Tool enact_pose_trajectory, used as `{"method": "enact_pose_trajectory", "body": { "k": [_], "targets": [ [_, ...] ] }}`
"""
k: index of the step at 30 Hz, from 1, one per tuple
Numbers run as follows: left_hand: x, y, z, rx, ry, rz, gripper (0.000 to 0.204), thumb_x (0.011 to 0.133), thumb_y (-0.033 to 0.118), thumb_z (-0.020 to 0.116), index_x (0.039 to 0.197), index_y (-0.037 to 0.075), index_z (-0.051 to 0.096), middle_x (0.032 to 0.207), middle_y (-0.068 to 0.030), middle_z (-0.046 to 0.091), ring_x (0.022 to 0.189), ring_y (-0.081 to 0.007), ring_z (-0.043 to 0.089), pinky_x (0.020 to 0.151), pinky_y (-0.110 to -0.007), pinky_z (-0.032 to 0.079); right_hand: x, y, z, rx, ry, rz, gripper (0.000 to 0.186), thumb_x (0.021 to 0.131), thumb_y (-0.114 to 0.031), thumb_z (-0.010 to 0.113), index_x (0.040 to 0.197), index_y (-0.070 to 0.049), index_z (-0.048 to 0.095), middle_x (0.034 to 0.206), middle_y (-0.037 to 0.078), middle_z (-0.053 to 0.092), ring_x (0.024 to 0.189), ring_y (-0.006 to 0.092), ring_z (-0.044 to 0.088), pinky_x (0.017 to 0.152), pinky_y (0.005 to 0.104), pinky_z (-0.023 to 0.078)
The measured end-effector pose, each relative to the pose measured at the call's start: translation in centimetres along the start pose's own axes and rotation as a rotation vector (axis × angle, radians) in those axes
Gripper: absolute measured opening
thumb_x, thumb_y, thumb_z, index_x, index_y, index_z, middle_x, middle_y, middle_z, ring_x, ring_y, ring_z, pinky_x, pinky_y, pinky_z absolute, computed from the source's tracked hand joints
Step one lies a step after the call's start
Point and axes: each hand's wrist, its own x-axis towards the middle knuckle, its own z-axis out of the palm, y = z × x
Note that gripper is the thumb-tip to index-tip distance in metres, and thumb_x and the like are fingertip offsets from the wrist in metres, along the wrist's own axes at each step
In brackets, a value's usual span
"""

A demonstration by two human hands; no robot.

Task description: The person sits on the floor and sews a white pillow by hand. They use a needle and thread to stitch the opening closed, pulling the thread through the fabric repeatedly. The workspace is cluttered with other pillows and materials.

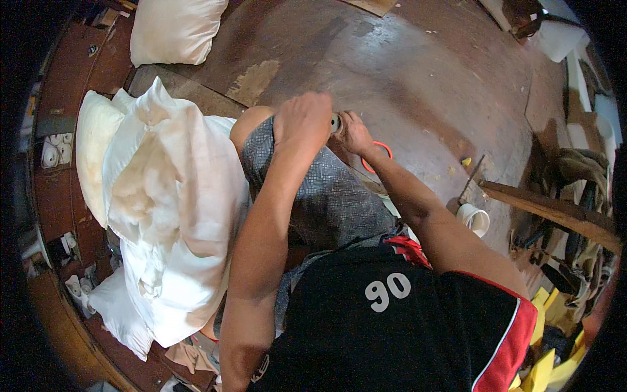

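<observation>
Both my hands meet over my knee, above grey patterned shorts. My right hand [356,134] has its fingers closed around a small round spool-like thing [336,123] with a dark centre, mostly hidden by the hands. Right against it, my left hand [304,119] is curled, its knuckles slightly blurred; whatever it pinches is hidden. An orange ring [379,157] shows beside my right wrist; whether it is a handle or a band I cannot tell. To the left of my leg lies a large white pillow [209,196], with fluffy off-white stuffing [147,202] showing on it.
Another white pillow [176,29] lies on the worn brown floor [424,85] at the far left. More pillows [98,157] crowd the left side. On the right are a white cup [473,220], a wooden beam [548,212], and yellow pieces [539,372] amid clutter.
</observation>
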Motion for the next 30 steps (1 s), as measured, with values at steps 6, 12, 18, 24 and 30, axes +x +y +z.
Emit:
{"method": "enact_pose_trajectory", "body": {
  "k": [6,12,18,24,30],
  "targets": [
    [-0.7,-0.1,0.0,-0.428,0.399,0.018,0.012,0.085,0.014,0.060,0.089,0.005,0.066,0.093,-0.0124,0.066,0.087,-0.0338,0.063,0.075,-0.043,0.049,0.1,-1.4,-4.4,0.138,0.188,0.074,0.031,0.082,-0.013,0.060,0.111,-0.003,0.063,0.113,0.020,0.061,0.102,0.0374,0.059,0.086,0.0427,0.048],
    [-1.8,-0.7,-0.5,-0.598,0.516,0.142,0.012,0.084,0.014,0.062,0.091,0.005,0.065,0.087,-0.0113,0.063,0.086,-0.0320,0.061,0.073,-0.041,0.048,0.7,-10.3,-12.2,0.506,0.274,0.087,0.030,0.086,-0.009,0.059,0.114,0.000,0.063,0.111,0.012,0.064,0.104,0.0208,0.060,0.087,0.0319,0.048],
    [-5.1,-0.3,-1.2,-0.737,0.659,0.191,0.010,0.084,0.007,0.062,0.093,0.003,0.065,0.087,-0.0129,0.065,0.081,-0.0318,0.062,0.072,-0.039,0.048,0.6,-17.8,-17.9,0.520,-0.004,-0.318,0.041,0.082,-0.003,0.058,0.123,-0.001,0.057,0.128,0.013,0.054,0.110,0.0210,0.057,0.091,0.0317,0.046],
    [-16.7,0.2,-5.4,-0.772,0.653,-0.150,0.013,0.084,0.004,0.064,0.096,0.000,0.065,0.085,-0.0125,0.066,0.074,-0.0247,0.063,0.068,-0.033,0.048,-0.4,-19.0,-24.2,0.588,-0.106,-0.160,0.044,0.082,0.000,0.050,0.125,-0.004,0.057,0.119,0.009,0.060,0.100,0.0159,0.059,0.083,0.0281,0.047],
    [-23.2,1.0,-6.4,-1.234,0.519,-0.473,0.017,0.088,0.010,0.062,0.102,0.000,0.066,0.080,-0.0067,0.064,0.069,-0.0124,0.056,0.064,-0.025,0.044,-4.9,-25.6,-24.7,1.026,-0.473,-0.239,0.026,0.086,0.005,0.048,0.105,-0.004,0.063,0.107,0.010,0.065,0.092,0.0142,0.062,0.073,0.0247,0.049]
  ]
}}
